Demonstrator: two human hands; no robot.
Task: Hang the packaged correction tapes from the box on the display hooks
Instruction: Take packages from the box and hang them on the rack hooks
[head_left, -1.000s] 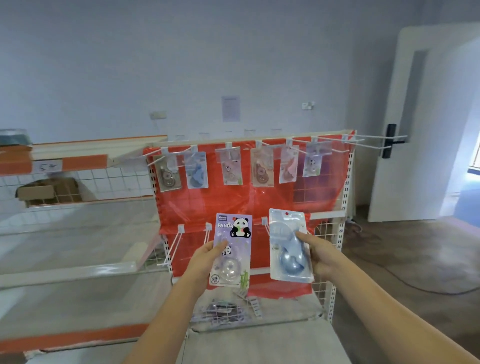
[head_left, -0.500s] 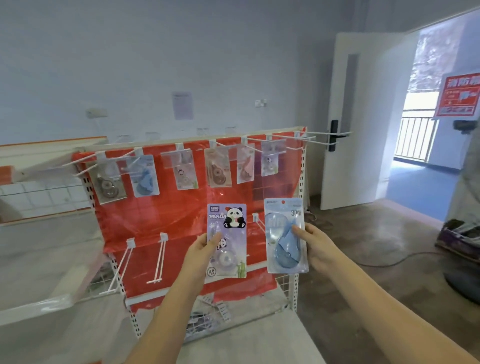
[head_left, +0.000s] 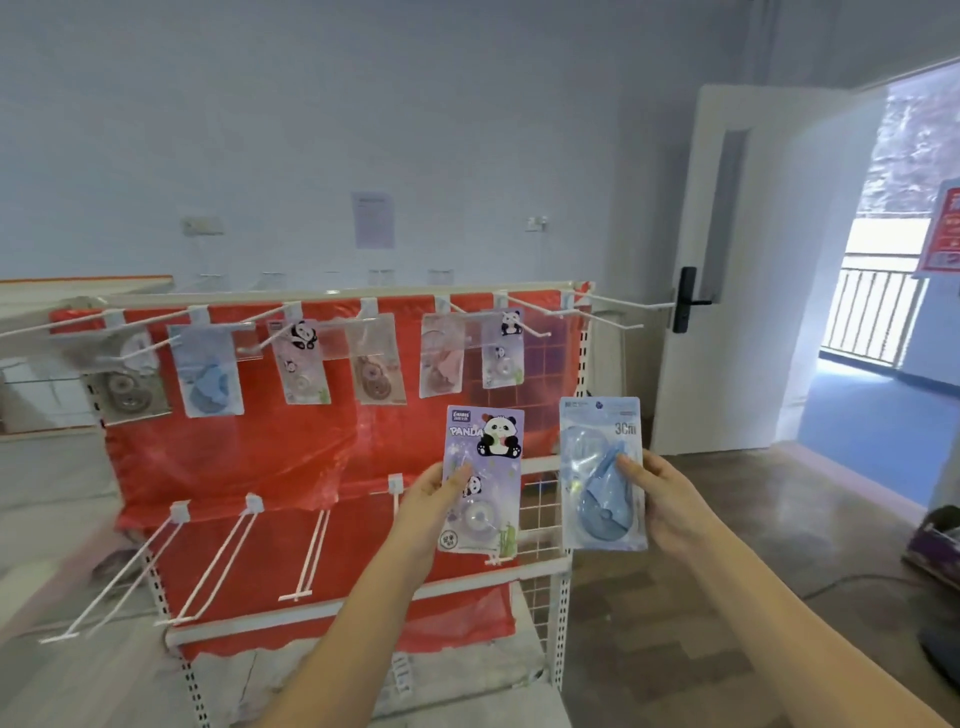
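My left hand (head_left: 434, 501) pinches a purple panda correction tape pack (head_left: 483, 478) by its left edge. My right hand (head_left: 662, 499) grips a blue correction tape pack (head_left: 602, 473) by its right edge. Both packs are held upright in front of the red-backed display rack (head_left: 291, 457). Several packs hang on the top row of hooks (head_left: 311, 358). The two rightmost top hooks (head_left: 608, 312) are bare. The lower row of hooks (head_left: 311, 551) carries nothing. The box is out of view.
A white open door (head_left: 727, 270) stands right of the rack, with a doorway and railing beyond. A purple box (head_left: 935, 545) lies on the floor at the right edge. White shelving (head_left: 62, 452) runs to the left.
The view has swung to the right, so the rack has shifted left in the frame. Both hands keep their packs, which sit a little higher and further right against the rack.
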